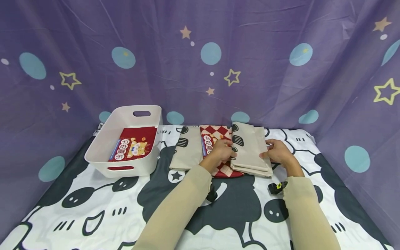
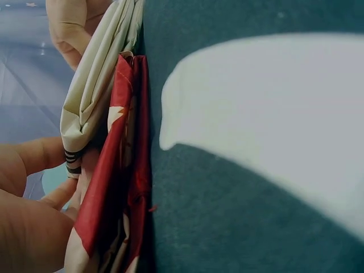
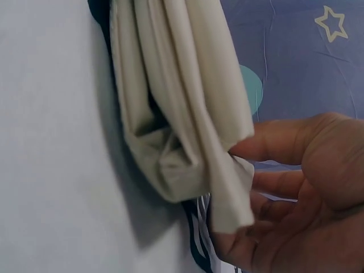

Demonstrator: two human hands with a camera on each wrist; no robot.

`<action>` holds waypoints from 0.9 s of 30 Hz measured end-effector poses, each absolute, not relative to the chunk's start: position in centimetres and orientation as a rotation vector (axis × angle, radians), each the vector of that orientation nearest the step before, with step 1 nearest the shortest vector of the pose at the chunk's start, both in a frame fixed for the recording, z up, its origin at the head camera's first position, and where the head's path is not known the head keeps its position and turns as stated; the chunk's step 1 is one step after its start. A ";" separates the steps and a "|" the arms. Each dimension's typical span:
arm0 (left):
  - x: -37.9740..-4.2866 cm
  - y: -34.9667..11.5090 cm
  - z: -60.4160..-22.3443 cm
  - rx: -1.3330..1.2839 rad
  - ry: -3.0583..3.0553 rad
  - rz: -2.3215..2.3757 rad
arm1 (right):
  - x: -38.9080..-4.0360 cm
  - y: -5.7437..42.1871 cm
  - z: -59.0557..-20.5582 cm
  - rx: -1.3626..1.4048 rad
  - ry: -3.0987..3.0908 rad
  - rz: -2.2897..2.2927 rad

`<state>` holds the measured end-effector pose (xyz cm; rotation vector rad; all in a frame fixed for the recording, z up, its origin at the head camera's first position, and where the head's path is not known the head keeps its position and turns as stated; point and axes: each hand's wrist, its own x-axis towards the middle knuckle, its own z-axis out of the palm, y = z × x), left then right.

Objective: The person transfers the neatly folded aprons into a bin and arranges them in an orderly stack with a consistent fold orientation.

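A folded beige cloth point(image 1: 247, 147) with black prints lies in several layers, partly over a folded red checkered cloth point(image 1: 223, 170). My left hand point(image 1: 221, 151) pinches the beige cloth's left edge, its fingers tucked between the beige and red layers in the left wrist view. At the opposite edge, my right hand point(image 1: 279, 152) grips the beige cloth between thumb and fingers. A loose flap point(image 3: 230, 199) of it hangs by the fingers in the right wrist view. Another folded beige cloth point(image 1: 187, 149) lies left of the red one.
A white plastic basket point(image 1: 93, 152) stands at the left, holding a folded red cloth point(image 1: 135, 144) with a cartoon print. Black-and-white patterned fabric point(image 1: 103, 205) covers the surface. Behind it hangs a purple curtain point(image 1: 265, 86) with stars and dots.
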<state>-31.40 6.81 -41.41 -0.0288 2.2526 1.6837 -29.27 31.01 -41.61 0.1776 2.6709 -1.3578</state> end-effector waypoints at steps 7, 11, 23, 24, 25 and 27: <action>-31.3 6.8 -41.4 -0.019 2.283 1.700 | -29.2 30.7 -41.6 0.141 2.678 -1.414; -31.3 6.7 -41.5 0.018 2.298 1.718 | -29.1 30.7 -41.4 0.110 2.689 -1.445; -31.1 6.3 -41.0 0.098 2.333 1.761 | -29.2 30.6 -40.7 0.061 2.744 -1.468; -31.1 6.3 -41.0 0.096 2.335 1.760 | -29.2 30.6 -40.7 0.061 2.747 -1.461; -31.1 6.2 -41.0 0.092 2.334 1.759 | -29.2 30.5 -40.6 0.056 2.755 -1.452; -31.1 6.1 -41.1 0.086 2.333 1.763 | -29.2 30.2 -40.4 0.045 2.782 -1.424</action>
